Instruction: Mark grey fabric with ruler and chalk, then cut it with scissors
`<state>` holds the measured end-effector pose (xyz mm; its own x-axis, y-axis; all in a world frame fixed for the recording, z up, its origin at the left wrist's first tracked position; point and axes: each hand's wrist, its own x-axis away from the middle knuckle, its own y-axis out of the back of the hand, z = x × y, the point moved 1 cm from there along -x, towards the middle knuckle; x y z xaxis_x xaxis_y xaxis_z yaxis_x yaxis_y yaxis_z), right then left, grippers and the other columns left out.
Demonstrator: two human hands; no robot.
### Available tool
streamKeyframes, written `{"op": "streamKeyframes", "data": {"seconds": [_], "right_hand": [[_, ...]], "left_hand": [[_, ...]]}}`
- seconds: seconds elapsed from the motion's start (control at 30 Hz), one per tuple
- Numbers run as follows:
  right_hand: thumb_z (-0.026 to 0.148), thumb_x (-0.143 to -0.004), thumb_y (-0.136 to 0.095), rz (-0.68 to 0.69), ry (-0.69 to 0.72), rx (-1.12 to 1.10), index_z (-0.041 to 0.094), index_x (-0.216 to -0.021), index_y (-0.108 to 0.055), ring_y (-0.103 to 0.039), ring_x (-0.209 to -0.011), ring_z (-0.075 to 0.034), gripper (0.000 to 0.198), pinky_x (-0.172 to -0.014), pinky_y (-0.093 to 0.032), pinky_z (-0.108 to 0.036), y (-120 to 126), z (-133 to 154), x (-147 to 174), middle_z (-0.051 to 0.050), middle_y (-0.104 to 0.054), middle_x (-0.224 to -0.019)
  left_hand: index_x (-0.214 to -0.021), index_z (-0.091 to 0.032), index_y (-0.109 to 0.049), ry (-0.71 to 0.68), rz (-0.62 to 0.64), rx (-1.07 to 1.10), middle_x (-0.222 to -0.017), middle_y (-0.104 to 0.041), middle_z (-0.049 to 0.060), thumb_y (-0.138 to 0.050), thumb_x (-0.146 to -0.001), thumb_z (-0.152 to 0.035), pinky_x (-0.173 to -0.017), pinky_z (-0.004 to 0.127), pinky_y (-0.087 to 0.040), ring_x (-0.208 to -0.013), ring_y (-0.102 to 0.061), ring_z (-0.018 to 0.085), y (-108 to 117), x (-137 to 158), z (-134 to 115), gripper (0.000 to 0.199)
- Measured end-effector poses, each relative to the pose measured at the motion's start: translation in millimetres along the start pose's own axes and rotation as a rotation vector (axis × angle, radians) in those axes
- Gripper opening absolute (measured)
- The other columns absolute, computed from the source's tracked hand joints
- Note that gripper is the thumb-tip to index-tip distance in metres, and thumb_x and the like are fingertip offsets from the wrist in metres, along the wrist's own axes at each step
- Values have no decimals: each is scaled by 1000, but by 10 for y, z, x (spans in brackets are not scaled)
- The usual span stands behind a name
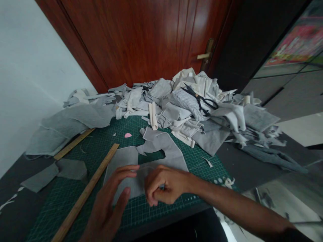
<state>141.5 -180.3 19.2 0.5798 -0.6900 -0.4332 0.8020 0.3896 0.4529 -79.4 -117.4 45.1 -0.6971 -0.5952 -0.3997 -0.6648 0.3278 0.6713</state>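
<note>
A light grey piece of cloth (174,148) with a gap in its middle lies on the green cutting mat (199,168). Over its near part, my left hand (113,195) has thumb and fingers apart. My right hand (164,185) is closed just to the right, its fingertips curled down; whatever it may hold is hidden. A faint thread-like line (147,167) shows between the two hands, too thin to make out surely. The wooden ruler (88,191) lies slantwise left of the cloth. Beyond the cloth sits a small pink piece (128,135), perhaps tailor's chalk.
Black scissors (198,96) rest on a big heap of cloth scraps (164,111) along the back. A second wooden strip (74,144) is partly under grey cloth (70,124) at left. Grey offcuts (72,169) lie nearby. Behind stands a brown door (141,37).
</note>
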Motion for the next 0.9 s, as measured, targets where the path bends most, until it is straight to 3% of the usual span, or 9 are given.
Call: {"op": "streamKeyframes", "data": {"seconds": [0.17, 0.27, 0.33, 0.43, 0.5, 0.6, 0.7, 0.8, 0.9], "right_hand": [[20, -93, -52, -104, 51, -132, 19, -101, -69, -72, -123, -20, 19, -108, -56, -34, 14, 161, -33, -11, -79, -122], [20, -91, -53, -234, 4, 139, 23, -126, -67, -68, -134, -20, 38, -116, -53, -38, 240, 313, 99, -7, -75, -140], [15, -88, -56, -426, -184, 561, 34, -139, -60, -64, -140, -20, 55, -119, -52, -40, 550, 405, 279, 4, -67, -153], [13, -96, -44, -810, -498, 909, 27, -135, -59, -61, -140, -29, 44, -120, -49, -50, 1201, 398, 673, -9, -69, -147], [14, -93, -44, -931, -668, 1050, 14, -138, -58, -55, -142, -40, 46, -121, -42, -61, 1622, 254, 951, -24, -64, -145], [19, -93, -49, -873, -895, 1144, 7, -129, -64, -63, -125, -44, 41, -110, -48, -61, 2016, -54, 1263, -29, -71, -124], [22, -95, -50, -751, -1013, 1217, 5, -121, -68, -64, -117, -44, 36, -104, -51, -59, 2100, -238, 1394, -28, -72, -115], [29, -98, -51, -681, -1051, 1312, 4, -127, -68, -56, -128, -49, 41, -108, -45, -66, 2084, -257, 1407, -32, -65, -132], [30, -99, -51, -624, -1077, 1342, 4, -126, -68, -59, -125, -48, 40, -106, -47, -64, 2118, -246, 1391, -31, -68, -128]], "left_hand": [[-133, -35, -64, 5, -96, 93, -133, -76, 0, -30, -114, -28, -96, 37, -67, -122, -75, 21, -427, -1, -460, 40], [-141, -34, -60, 54, -177, -35, -141, -73, 3, -40, -113, -32, -101, 42, -66, -127, -72, 25, -470, -80, -473, 35], [-145, -33, -57, 53, -179, -111, -144, -71, 4, -44, -112, -33, -104, 44, -65, -129, -71, 26, -473, -88, -420, 36], [-141, -32, -60, -43, -90, -111, -136, -75, 3, -46, -110, -26, -104, 39, -65, -125, -73, 23, -539, 15, -361, 34], [-135, -32, -63, -101, -13, -59, -130, -77, 2, -47, -108, -18, -100, 35, -66, -119, -76, 20, -627, 142, -375, 35], [-125, -31, -66, -137, 76, 17, -109, -80, 0, -46, -101, -7, -87, 33, -69, -100, -79, 19, -772, 342, -473, 39], [-116, -29, -66, -147, 123, 63, -95, -78, 0, -44, -96, -3, -77, 37, -68, -87, -77, 21, -869, 471, -586, 40], [-117, -28, -67, -108, 106, 39, -99, -78, 3, -45, -98, -3, -79, 41, -68, -91, -76, 23, -896, 492, -620, 38], [-122, -27, -68, -74, 39, -43, -110, -77, 5, -46, -101, -4, -89, 45, -66, -100, -74, 24, -894, 436, -571, 38]]}}
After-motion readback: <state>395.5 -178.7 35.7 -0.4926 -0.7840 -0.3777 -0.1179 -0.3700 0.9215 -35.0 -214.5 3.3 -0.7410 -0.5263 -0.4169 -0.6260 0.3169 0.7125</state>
